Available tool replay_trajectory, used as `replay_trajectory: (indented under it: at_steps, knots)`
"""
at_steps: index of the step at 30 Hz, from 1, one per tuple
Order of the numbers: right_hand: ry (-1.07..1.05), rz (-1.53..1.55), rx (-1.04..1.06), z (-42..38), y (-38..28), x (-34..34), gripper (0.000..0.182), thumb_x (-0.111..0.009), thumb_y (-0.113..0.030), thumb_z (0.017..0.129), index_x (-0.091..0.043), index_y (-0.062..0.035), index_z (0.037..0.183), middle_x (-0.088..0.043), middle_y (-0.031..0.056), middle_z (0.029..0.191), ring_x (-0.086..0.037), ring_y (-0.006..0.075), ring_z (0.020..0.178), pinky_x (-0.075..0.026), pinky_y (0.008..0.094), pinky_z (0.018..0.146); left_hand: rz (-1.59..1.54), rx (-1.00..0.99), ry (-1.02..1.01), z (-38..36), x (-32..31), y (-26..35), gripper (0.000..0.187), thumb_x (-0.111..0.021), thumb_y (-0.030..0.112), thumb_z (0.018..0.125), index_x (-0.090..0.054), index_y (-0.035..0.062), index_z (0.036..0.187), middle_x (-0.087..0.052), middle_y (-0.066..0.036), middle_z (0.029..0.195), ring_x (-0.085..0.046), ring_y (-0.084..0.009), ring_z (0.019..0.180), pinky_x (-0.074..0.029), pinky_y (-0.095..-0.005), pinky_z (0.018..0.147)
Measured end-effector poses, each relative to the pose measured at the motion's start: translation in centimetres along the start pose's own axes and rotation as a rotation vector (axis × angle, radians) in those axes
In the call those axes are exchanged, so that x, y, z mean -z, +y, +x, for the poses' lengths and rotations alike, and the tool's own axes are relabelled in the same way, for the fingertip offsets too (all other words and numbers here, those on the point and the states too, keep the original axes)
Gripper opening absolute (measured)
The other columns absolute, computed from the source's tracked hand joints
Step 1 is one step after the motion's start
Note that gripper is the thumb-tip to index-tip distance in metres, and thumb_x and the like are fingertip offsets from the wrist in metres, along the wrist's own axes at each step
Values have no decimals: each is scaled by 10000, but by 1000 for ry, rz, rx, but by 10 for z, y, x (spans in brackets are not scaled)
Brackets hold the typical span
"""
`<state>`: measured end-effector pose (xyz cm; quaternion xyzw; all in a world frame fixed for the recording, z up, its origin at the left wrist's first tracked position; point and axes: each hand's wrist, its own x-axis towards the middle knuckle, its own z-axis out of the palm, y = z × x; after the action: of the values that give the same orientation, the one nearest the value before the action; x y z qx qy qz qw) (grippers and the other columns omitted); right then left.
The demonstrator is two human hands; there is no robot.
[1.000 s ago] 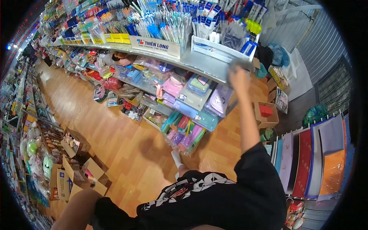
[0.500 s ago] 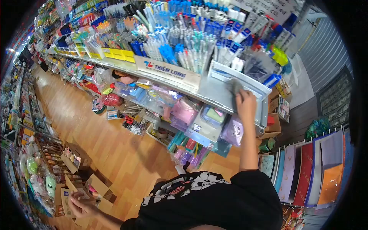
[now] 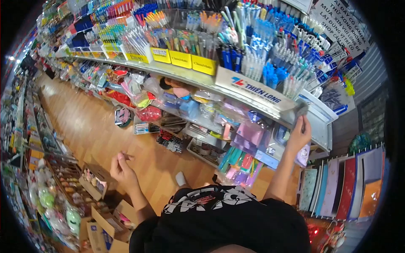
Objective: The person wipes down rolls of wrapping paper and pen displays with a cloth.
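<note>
A grey cloth is pinched in the fingers of my right hand, bunched up and slightly blurred. It rests by the right end of the white "Thiên Long" pen box, over the metal shelf edge. Beside it on the right is a pale, low-walled tray section. My left hand hangs over the wooden floor, away from the shelf, with its fingers loosely bent and apart and nothing visible in them. Clear and blue pens stand in rows behind the box.
Yellow-labelled pen boxes continue along the shelf to the left. Plastic-wrapped goods fill the lower shelf. Open cardboard boxes stand on the floor at lower left. Hanging folders are at right, and a printed sign is above.
My right hand has moved with the cloth from the tray section to the end of the pen box. My left hand has come up and inward from the cardboard boxes. The view has turned left.
</note>
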<state>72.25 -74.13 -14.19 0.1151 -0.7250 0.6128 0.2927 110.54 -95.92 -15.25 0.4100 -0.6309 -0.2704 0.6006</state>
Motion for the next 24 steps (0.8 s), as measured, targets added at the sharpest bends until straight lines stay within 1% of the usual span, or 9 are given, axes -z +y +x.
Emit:
replay_trajectory:
  at_steps: [3, 4, 5, 7, 11, 16, 20, 21, 24]
  knots:
    - [166, -276, 98, -32, -2, -62, 388, -488, -170, 831, -457, 90, 1118, -408, 251, 1192, -440, 321, 1067, -318, 343, 924, -71, 135, -109, 46, -9, -38, 216, -424, 104, 865, -550, -46, 774, -526, -50, 571, -480, -81, 556, -379, -201, 567]
    - [239, -364, 129, -46, 0, -89, 429, -439, -149, 843, -367, 77, 1201, -248, 282, 1291, -282, 353, 1200, -223, 360, 986, -86, 138, -133, 56, -9, -50, 216, -424, 104, 865, -550, -46, 774, -526, -50, 571, -480, -81, 556, -379, -201, 567]
    - [252, -252, 94, -56, -18, -112, 448, -419, -114, 839, -318, 65, 1237, -109, 283, 1339, -158, 368, 1253, -167, 373, 1010, -89, 146, -214, 65, -12, -62, 214, -428, 112, 866, -554, -40, 784, -525, -40, 575, -471, -73, 557, -371, -200, 556]
    - [287, -245, 40, -74, -23, -157, 472, -400, -29, 810, -302, 8, 1270, -72, 265, 1355, -62, 355, 1274, -108, 378, 1025, -43, 141, -324, 73, -19, -79, 207, -432, 132, 871, -556, -19, 800, -523, -19, 583, -456, -57, 555, -349, -196, 530]
    - [174, -159, 69, -130, -70, -216, 587, -371, 100, 725, -312, -60, 1286, -41, 202, 1383, -86, 343, 1277, -149, 371, 1017, -105, 239, -427, 63, -21, -91, 212, -432, 148, 871, -545, -8, 782, -521, -20, 580, -462, -58, 554, -346, -194, 517]
    - [-125, -3, 119, -173, -70, -217, 560, -410, 82, 698, -421, -94, 1229, -236, 186, 1344, -210, 335, 1249, -171, 374, 1009, -123, 346, -515, 41, -23, -109, 233, -438, 153, 868, -555, -31, 786, -523, -30, 569, -476, -70, 536, -359, -198, 511]
    - [259, -155, 310, -136, -63, -153, 480, -379, 45, 774, -339, 3, 1250, -216, 182, 1346, -207, 310, 1249, -164, 391, 1014, -136, 383, -596, 42, -26, -124, 261, -443, 161, 867, -576, -48, 785, -538, -42, 573, -501, -79, 540, -377, -207, 506]
    - [297, -147, 95, -117, -64, -146, 506, -370, 36, 785, -272, 5, 1281, -129, 211, 1358, -149, 343, 1258, -141, 406, 1015, -134, 375, -623, 45, -30, -124, 260, -448, 164, 866, -579, -45, 786, -541, -42, 574, -501, -77, 537, -379, -205, 502]
    - [279, -214, -5, -98, -64, -177, 525, -366, 43, 777, -251, 4, 1288, -71, 238, 1357, -109, 381, 1254, -121, 415, 1013, -113, 320, -639, 59, -46, -117, 251, -460, 166, 863, -585, -40, 792, -545, -40, 577, -500, -68, 535, -378, -195, 495]
